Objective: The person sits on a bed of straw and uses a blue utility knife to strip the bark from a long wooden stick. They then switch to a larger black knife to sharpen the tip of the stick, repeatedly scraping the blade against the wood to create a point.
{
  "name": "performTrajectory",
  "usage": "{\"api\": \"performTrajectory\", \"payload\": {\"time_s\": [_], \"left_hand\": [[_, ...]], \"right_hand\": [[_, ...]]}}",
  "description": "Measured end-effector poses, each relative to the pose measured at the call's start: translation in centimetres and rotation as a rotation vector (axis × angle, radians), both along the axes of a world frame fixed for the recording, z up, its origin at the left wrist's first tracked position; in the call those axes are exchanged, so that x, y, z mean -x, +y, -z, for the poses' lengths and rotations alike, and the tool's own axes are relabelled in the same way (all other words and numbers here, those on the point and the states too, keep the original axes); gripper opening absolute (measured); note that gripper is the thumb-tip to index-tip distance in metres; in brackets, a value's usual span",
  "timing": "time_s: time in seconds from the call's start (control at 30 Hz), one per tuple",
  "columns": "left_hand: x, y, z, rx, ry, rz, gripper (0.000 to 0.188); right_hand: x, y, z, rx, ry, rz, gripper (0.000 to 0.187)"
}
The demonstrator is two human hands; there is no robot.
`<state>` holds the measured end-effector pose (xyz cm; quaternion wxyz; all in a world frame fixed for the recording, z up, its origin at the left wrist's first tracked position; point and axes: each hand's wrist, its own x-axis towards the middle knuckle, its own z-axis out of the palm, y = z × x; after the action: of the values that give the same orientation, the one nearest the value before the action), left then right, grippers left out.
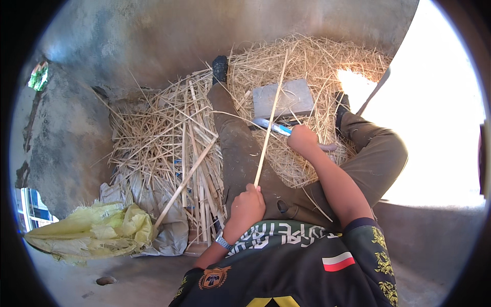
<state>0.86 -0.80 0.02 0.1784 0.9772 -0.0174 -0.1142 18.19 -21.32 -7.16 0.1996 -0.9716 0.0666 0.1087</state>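
Note:
My left hand (248, 205) is closed around the lower end of a long, pale strip (274, 108) that looks like split bamboo. The strip slants up and away, passing over the grey block (296, 93). In my right hand (304, 139) is a knife, its shiny blade (264, 123) pointing left and bluish near the fist. The end of its brownish handle (328, 147) sticks out to the right of the fist. The blade meets or crosses the strip just below the block; whether they touch I cannot tell.
Thin shavings (317, 61) cover the floor around the block and between my outstretched legs (238, 138). Several longer strips (192, 153) lie in a heap to the left. A yellowish woven sack (102, 227) is at the lower left, with a concrete wall (179, 36) behind.

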Motion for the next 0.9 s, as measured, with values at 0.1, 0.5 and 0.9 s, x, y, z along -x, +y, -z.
{"api": "performTrajectory", "payload": {"time_s": [0.1,0.5,0.9], "left_hand": [[-0.1,-0.2,-0.2,0.008,0.002,-0.011,0.030],[0.2,0.3,-0.4,0.101,0.003,0.003,0.034],[0.0,0.3,-0.2,0.046,0.048,-0.026,0.035]], "right_hand": [[1.6,2.9,-0.8,0.005,0.006,-0.112,0.023],[2.5,2.7,-1.1,0.122,-0.008,-0.250,0.018],[-2.3,1.7,0.9,0.075,-0.010,-0.054,0.021]]}}
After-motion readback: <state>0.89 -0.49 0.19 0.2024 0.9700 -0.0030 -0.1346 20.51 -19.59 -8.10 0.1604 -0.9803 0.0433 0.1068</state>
